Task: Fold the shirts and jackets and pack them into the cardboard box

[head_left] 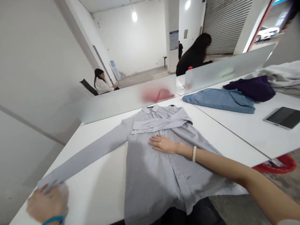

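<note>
A light grey button-up shirt (150,168) lies spread on the white table (98,187), collar away from me. One sleeve is folded across the chest; the other stretches out toward the near left. My right hand (162,144) lies flat on the shirt's chest, fingers stretched out, just below the folded sleeve. My left hand (48,204), blurred by motion, is at the cuff end of the stretched sleeve (91,153) and seems to pinch it. A blue band sits on my left wrist, a bead bracelet on my right.
A blue denim garment (217,100), a dark purple garment (253,87) and a white one (283,75) lie on the adjoining table at right, with a tablet (283,117) near its edge. Frosted dividers (126,98) line the table's far side. Two people sit beyond. A red basket (278,164) stands on the floor.
</note>
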`<action>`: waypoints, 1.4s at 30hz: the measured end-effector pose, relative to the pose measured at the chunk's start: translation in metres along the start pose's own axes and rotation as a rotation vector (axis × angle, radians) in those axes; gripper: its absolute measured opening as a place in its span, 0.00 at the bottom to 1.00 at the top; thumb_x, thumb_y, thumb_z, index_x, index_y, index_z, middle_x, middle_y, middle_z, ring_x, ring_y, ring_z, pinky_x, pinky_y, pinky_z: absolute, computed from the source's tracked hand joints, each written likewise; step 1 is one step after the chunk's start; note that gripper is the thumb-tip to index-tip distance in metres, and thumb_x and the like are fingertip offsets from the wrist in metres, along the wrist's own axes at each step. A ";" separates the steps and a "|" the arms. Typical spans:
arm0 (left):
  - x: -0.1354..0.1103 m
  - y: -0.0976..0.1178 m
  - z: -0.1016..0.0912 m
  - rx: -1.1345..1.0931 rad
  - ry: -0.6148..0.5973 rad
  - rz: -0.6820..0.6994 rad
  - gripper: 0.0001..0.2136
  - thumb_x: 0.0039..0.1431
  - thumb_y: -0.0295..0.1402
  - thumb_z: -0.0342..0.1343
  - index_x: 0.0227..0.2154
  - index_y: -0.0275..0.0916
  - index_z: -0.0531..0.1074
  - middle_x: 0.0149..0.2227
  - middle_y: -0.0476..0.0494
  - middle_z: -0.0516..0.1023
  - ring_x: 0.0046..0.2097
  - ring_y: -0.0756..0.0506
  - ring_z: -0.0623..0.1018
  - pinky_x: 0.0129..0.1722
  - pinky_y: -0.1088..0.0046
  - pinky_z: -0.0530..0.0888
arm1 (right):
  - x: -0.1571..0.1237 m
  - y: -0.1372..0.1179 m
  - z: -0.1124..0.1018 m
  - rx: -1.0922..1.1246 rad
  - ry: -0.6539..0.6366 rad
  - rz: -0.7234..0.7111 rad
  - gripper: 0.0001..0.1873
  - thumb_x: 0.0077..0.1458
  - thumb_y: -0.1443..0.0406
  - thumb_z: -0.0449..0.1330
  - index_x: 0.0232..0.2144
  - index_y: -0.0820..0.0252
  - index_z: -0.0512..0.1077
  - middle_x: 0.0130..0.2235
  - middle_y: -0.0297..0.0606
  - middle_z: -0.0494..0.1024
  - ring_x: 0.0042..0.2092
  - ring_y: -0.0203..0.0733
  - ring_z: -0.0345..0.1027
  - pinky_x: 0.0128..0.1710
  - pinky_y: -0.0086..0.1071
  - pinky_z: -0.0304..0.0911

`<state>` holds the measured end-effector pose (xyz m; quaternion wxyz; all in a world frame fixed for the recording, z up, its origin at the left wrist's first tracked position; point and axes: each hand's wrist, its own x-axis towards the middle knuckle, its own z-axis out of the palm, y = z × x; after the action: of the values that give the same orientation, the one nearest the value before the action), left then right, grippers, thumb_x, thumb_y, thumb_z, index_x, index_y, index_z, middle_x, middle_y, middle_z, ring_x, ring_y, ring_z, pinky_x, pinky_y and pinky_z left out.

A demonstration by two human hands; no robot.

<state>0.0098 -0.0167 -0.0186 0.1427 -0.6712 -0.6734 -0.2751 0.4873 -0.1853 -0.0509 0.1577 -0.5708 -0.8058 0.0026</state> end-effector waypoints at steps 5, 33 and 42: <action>-0.019 0.197 0.013 -0.363 -0.148 0.605 0.19 0.56 0.39 0.41 0.44 0.35 0.70 0.53 0.32 0.72 0.59 0.35 0.66 0.59 0.52 0.60 | -0.003 0.026 -0.005 -0.023 0.037 0.273 0.25 0.65 0.56 0.45 0.57 0.64 0.63 0.59 0.50 0.65 0.61 0.51 0.56 0.60 0.51 0.49; -0.084 0.379 0.080 -0.522 -0.540 0.908 0.21 0.57 0.21 0.40 0.50 0.38 0.70 0.60 0.38 0.65 0.63 0.39 0.61 0.61 0.52 0.59 | -0.083 0.129 -0.041 0.021 0.251 1.002 0.23 0.62 0.63 0.48 0.57 0.67 0.63 0.58 0.50 0.67 0.59 0.52 0.59 0.59 0.42 0.54; -0.082 0.380 0.070 -0.562 -0.559 0.776 0.18 0.59 0.28 0.45 0.49 0.39 0.71 0.60 0.36 0.64 0.63 0.39 0.61 0.61 0.49 0.57 | -0.084 0.126 -0.043 0.042 0.210 0.987 0.23 0.63 0.59 0.47 0.54 0.67 0.66 0.55 0.53 0.70 0.56 0.52 0.64 0.54 0.40 0.58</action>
<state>0.4001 -0.0651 -0.0536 -0.1351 -0.9298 -0.2894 -0.1829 0.6390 -0.2267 -0.0546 0.2295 -0.8776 -0.4194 0.0355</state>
